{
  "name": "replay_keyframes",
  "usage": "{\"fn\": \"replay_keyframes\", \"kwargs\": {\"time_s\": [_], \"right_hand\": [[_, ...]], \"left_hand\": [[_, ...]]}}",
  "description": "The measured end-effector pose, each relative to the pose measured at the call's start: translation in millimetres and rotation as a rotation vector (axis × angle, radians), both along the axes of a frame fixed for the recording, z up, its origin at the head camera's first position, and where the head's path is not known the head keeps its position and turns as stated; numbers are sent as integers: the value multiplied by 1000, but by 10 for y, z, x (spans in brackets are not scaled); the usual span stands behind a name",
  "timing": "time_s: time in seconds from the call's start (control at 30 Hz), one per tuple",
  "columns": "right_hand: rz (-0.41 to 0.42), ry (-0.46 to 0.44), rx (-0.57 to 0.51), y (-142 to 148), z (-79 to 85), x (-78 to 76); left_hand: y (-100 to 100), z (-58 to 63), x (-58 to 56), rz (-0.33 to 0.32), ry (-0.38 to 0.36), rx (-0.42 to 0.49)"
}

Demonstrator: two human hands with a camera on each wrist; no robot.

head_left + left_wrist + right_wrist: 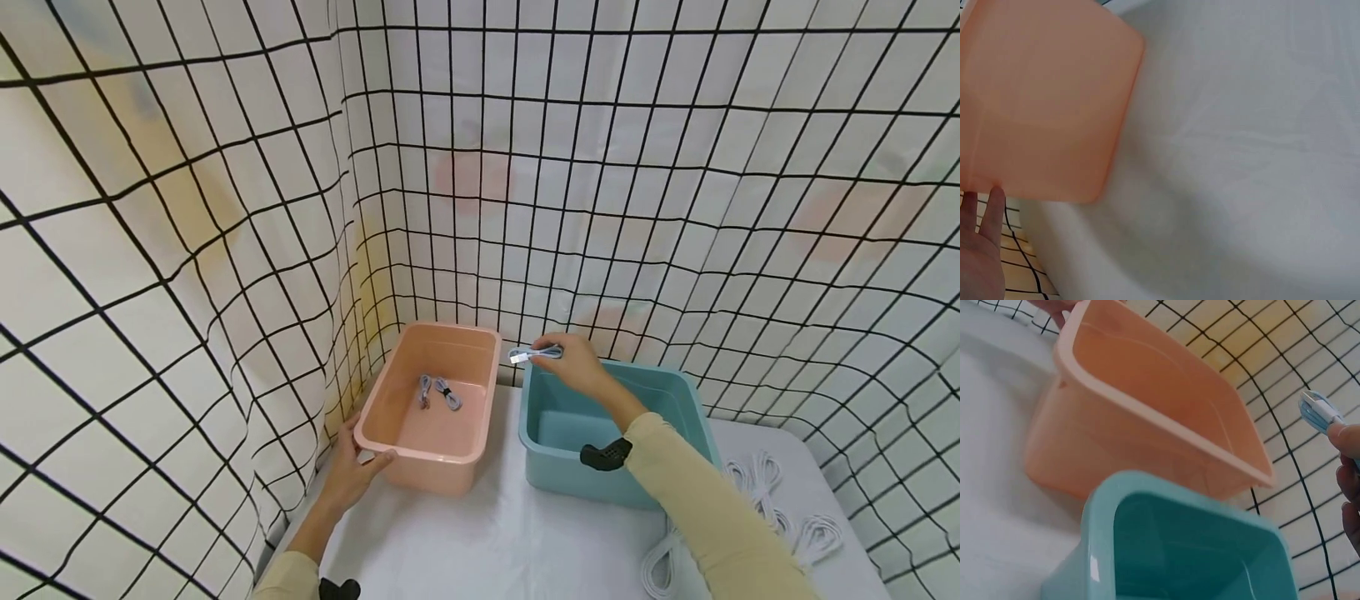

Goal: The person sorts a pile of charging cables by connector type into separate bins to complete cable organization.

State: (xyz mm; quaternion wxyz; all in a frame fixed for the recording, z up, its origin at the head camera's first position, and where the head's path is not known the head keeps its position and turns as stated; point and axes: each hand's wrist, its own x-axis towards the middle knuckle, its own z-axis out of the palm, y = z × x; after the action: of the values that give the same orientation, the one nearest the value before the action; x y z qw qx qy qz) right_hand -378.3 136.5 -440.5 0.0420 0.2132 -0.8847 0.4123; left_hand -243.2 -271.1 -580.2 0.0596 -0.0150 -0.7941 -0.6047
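My right hand [576,367] pinches a coiled light-blue USB cable [537,353] above the back left corner of the teal bin [534,446]. Its metal plug and white housing stick out past the thumb in the right wrist view, where the cable [1317,412] shows against the mesh. My left hand [348,473] grips the near left corner of the peach bin [431,475], thumb over the rim and fingers along the outer wall. Inside that bin lie two small coiled cables, a bluish one [425,390] and a grey one with a dark tie [450,397].
Several white coiled cables [817,537] lie on the white tabletop [480,550] to the right, with another coil [660,571] near the front, partly behind my right sleeve. Black wire mesh [555,167] backed with pale cloth rises behind the bins and along both sides.
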Motion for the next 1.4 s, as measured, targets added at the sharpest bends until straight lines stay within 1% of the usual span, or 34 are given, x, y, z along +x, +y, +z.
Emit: {"fn": "replay_keyframes", "kwargs": {"time_s": [0.2, 0.4, 0.53, 0.63, 0.73, 0.87, 0.97, 1.07, 1.17, 1.2, 1.3, 1.4], "right_hand": [[4, -17, -19, -303, 98, -157], [12, -15, -55, -555, 146, -308], [24, -20, -71, -711, 170, -369], [13, -39, -86, -825, 176, -388], [-13, -31, -70, -934, 149, -421], [-46, 52, 49, -1041, 72, -468], [-50, 113, 104, -1011, 5, -473], [-31, 124, 81, -934, -25, -449], [-18, 113, 49, -855, -31, -419], [-14, 113, 43, -829, -27, -407], [-2, 122, 27, -741, -29, -372], [15, 135, 28, -656, -30, -338]], "left_hand": [[-1, 21, -24, 0, -12, 3], [-3, -11, -36, 7, -14, 18], [-5, -20, -32, 7, -7, 33], [2, -27, -27, 8, 1, 34], [5, -33, -24, 6, 6, 33], [0, -16, -19, 5, 13, 40], [27, 7, -10, 1, 13, 50], [80, 168, 75, -8, 14, 51], [66, 192, 94, -3, 10, 46], [59, 187, 90, 0, 7, 43], [7, 24, 9, 9, -4, 34], [4, -10, -18, 2, -4, 28]]}}
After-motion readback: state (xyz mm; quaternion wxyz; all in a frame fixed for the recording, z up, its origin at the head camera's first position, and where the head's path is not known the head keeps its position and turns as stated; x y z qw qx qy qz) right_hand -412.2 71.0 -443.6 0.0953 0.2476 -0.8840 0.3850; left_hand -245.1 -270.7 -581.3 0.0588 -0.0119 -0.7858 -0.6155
